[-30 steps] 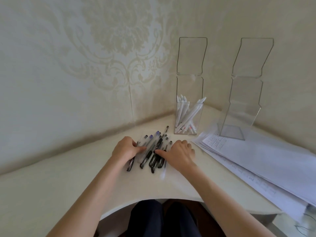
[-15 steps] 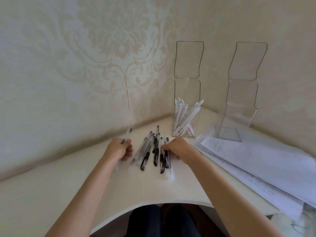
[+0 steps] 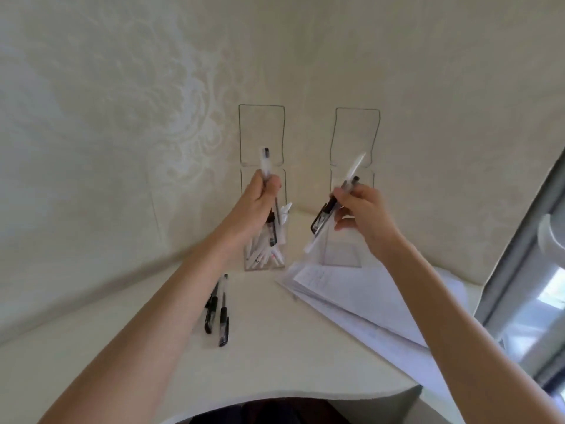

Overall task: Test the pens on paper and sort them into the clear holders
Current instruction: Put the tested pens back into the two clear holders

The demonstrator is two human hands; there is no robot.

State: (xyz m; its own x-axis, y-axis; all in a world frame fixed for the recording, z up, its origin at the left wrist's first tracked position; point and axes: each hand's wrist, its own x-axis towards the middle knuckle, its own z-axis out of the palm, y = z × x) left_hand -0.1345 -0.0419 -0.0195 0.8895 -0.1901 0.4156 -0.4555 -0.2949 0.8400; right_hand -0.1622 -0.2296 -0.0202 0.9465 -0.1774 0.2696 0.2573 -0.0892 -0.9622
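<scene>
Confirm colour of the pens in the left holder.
White: the pens in the left clear holder. Head view.

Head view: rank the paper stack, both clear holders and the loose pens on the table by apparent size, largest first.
1. Paper stack, though it lies nearer the camera.
2. Left holder and right holder: look alike, no ranking.
3. Loose pens.

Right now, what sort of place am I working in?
Likely a home study corner: a cream desk set against ornate patterned wallpaper, a stack of papers, and two clear holders.
</scene>
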